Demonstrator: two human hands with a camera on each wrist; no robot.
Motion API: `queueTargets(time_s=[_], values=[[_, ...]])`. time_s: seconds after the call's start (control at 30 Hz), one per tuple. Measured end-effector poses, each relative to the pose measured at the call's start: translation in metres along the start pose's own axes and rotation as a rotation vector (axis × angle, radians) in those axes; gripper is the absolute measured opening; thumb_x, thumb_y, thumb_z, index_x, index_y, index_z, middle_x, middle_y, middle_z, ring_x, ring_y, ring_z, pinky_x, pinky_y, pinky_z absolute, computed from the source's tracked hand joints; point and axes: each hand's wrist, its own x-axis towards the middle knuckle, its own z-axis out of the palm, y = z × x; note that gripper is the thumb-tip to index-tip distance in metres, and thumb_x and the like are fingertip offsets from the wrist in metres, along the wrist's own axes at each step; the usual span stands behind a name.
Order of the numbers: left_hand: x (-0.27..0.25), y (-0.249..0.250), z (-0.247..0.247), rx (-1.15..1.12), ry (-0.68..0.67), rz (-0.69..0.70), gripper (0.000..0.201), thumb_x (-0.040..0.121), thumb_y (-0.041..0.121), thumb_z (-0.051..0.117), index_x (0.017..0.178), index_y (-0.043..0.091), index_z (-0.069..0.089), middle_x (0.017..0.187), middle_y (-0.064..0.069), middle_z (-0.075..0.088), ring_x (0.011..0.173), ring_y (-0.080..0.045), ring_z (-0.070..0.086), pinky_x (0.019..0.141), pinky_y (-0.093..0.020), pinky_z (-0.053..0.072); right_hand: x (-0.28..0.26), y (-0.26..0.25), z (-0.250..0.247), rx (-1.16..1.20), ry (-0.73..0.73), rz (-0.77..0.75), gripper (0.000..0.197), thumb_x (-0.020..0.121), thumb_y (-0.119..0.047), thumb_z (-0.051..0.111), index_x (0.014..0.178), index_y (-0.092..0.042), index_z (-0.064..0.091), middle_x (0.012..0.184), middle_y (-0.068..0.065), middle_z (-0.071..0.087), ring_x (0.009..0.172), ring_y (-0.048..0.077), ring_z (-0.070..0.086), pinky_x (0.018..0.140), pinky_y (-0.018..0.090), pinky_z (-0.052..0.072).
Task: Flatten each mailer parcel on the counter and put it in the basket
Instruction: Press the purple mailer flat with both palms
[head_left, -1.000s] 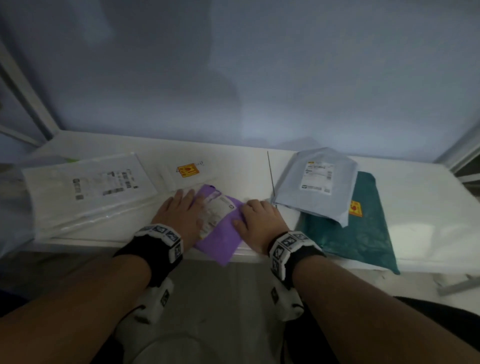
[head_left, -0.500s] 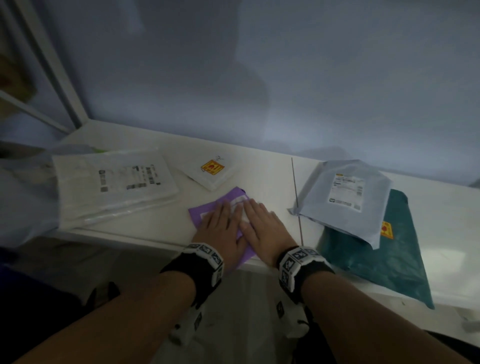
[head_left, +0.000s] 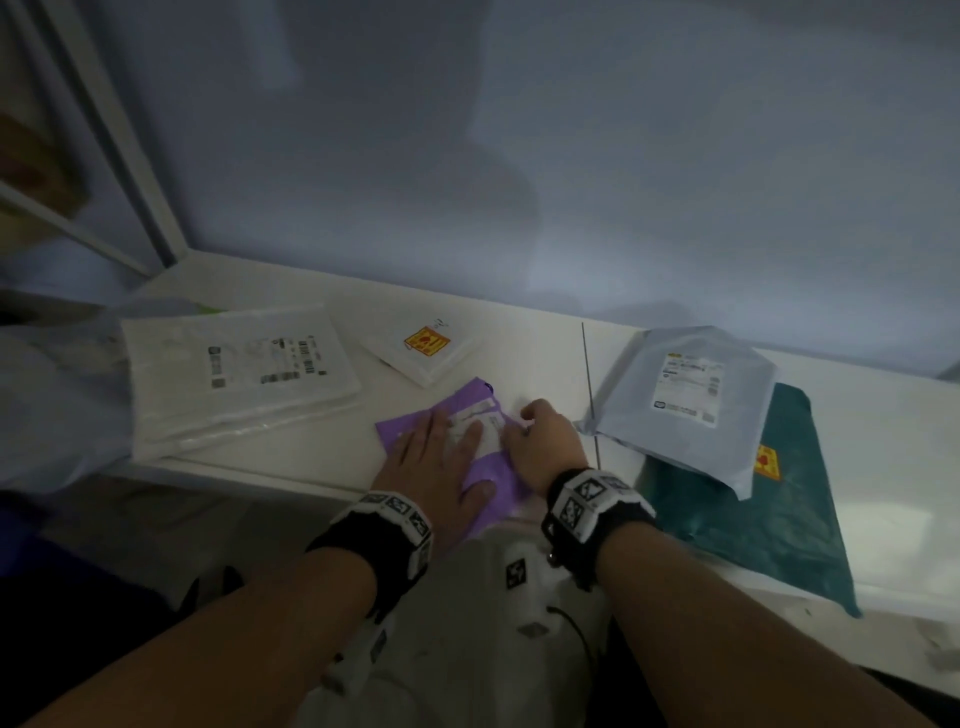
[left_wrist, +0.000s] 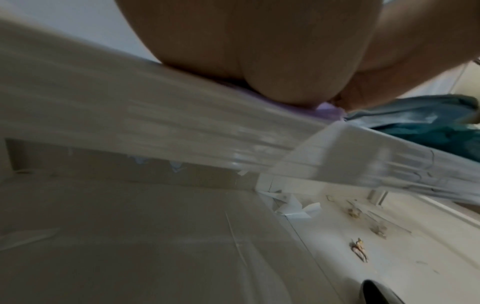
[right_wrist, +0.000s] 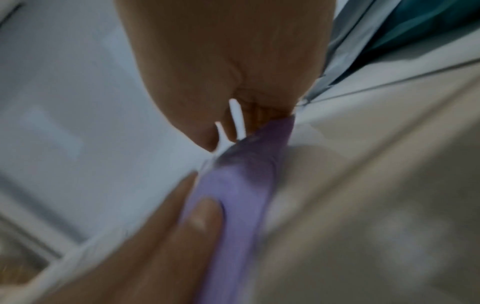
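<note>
- We see the purple mailer (head_left: 485, 467) lying at the front edge of the white counter (head_left: 535, 343), its near corner hanging over the edge.
- Left hand (head_left: 436, 467): fingers straight and spread, palm pressing flat on the mailer's left half and on its white label (head_left: 480, 423).
- Right hand (head_left: 545, 441): fingers curled at the mailer's right edge. In the right wrist view the purple film rises toward that hand, yet the frame is blurred and we cannot tell whether the fingers pinch it or only press it.
- Left wrist view: the heel of the left hand sits on the purple film right at the counter edge.
- To the left, a large white mailer (head_left: 239, 374) with a printed label, and just behind the purple one, a small white packet (head_left: 421, 348) with an orange sticker.
- To the right, a grey mailer (head_left: 685, 405) lying on top of a teal mailer (head_left: 769, 530), which overhangs the counter front.
- We find no basket in any view.
</note>
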Motion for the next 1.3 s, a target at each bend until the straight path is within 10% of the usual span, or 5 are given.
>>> queueTargets(time_s=[0.27, 0.43, 0.73, 1.0, 1.3], values=[[0.001, -0.002, -0.003, -0.002, -0.061, -0.004, 0.073, 0.092, 0.066, 0.011, 0.152, 0.031, -0.011, 0.161, -0.008, -0.011, 0.148, -0.025, -0.011, 0.120, -0.042, -0.003, 0.010, -0.006, -0.038, 0.097, -0.451, 0.094, 0.033, 0.097, -0.040, 0.056, 0.076, -0.015, 0.062, 0.056, 0.000, 0.059, 0.047, 0.014, 0.052, 0.044, 0.023, 0.039], [0.011, -0.013, -0.017, -0.168, -0.101, -0.002, 0.079, 0.086, 0.066, 0.016, 0.154, 0.029, 0.005, 0.161, -0.004, 0.011, 0.148, -0.023, 0.010, 0.121, -0.039, 0.007, 0.001, -0.007, -0.044, 0.142, -0.385, -0.056, 0.012, 0.095, -0.027, 0.058, 0.090, -0.016, 0.060, 0.096, 0.013, 0.068, 0.083, 0.024, 0.063, 0.077, 0.040, 0.055], [-0.008, -0.072, -0.156, -0.859, 0.077, -0.351, 0.110, 0.059, 0.051, 0.066, 0.152, 0.017, 0.019, 0.139, -0.015, 0.048, 0.119, -0.027, 0.054, 0.097, -0.030, 0.044, -0.029, -0.081, -0.107, 0.542, -0.340, -0.154, 0.015, 0.098, -0.010, 0.055, 0.084, -0.014, 0.052, 0.086, 0.023, 0.060, 0.079, 0.029, 0.054, 0.072, 0.044, 0.045], [-0.070, -0.130, -0.215, -1.426, 0.068, -0.456, 0.020, 0.097, 0.023, 0.055, 0.086, 0.009, 0.064, 0.065, -0.007, 0.065, 0.045, -0.017, 0.058, 0.049, -0.022, 0.043, -0.039, -0.199, -0.112, 0.685, -0.426, -0.130, 0.010, 0.101, -0.015, 0.051, 0.091, -0.012, 0.050, 0.102, 0.019, 0.059, 0.089, 0.029, 0.059, 0.085, 0.046, 0.054], [-0.122, -0.195, -0.234, -1.481, 0.295, -0.486, 0.021, 0.095, 0.016, 0.059, 0.112, 0.006, 0.066, 0.108, -0.019, 0.070, 0.102, -0.038, 0.066, 0.092, -0.053, 0.051, -0.052, -0.289, -0.078, 0.603, -0.494, -0.034, 0.036, 0.090, -0.038, 0.068, 0.104, -0.005, 0.069, 0.103, 0.015, 0.072, 0.080, 0.027, 0.068, 0.071, 0.035, 0.057]])
